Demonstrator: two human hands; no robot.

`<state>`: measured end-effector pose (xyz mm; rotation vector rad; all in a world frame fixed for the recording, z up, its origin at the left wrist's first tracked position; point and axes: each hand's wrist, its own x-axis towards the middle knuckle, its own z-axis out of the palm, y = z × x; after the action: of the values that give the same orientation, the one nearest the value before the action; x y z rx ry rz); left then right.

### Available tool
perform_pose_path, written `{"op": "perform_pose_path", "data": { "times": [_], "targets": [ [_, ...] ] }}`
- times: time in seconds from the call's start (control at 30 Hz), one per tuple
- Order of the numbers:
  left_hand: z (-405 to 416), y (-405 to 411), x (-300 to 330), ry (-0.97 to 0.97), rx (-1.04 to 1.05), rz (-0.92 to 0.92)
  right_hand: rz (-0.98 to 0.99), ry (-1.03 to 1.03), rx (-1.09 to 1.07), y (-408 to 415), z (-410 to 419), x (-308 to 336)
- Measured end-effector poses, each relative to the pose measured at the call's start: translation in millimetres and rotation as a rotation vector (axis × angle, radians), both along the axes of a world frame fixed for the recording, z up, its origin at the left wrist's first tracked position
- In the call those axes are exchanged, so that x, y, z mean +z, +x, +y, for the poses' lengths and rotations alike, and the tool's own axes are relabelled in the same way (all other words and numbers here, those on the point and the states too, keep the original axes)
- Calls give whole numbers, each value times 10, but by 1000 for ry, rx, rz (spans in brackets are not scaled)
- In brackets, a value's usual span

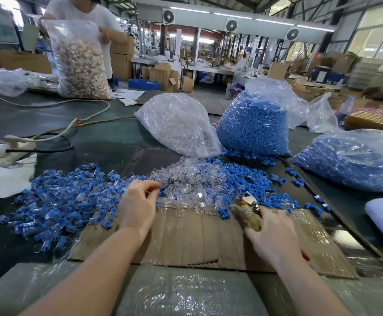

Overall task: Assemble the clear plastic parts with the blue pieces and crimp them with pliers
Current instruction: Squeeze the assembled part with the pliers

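While the left hand (138,201) curls its fingertips at the near edge of the clear plastic parts (186,185), whether it already pinches one is too blurred to tell. Left of it spreads a heap of joined pieces (58,201), clear shells with blue inside. The clear parts lie in the middle of the work surface, with loose blue pieces (243,179) scattered just to their right. Both kinds look tiny, light, hard and slick, so I judge they want a fingertip pinch across the flat sides, one at a time, or they will skitter away. The right hand (275,233) wraps around the handles of the pliers (250,208), nose pointing at the pile. Everything rests on a flattened cardboard sheet (197,238) over a dark table (94,133). Behind stand a bag of clear parts (179,124) and two bags of blue pieces (254,126). Beyond is a factory hall, where another person (90,12) holds a big bag (78,62).
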<state>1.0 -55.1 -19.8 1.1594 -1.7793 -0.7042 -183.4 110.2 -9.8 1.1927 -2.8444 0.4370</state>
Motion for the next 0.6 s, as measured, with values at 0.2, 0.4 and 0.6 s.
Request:
{"op": "perform_pose_path", "data": {
  "times": [0.2,0.4,0.6],
  "targets": [
    [-258,281,-85,-137,122,-334,107,145,-72,-84,23,-116],
    [-139,104,-72,-246,77,-379,246,119,-96,11,-15,-86],
    [166,-209,-87,-236,-188,-311,247,-86,205,161,-254,-156]
  ]
}}
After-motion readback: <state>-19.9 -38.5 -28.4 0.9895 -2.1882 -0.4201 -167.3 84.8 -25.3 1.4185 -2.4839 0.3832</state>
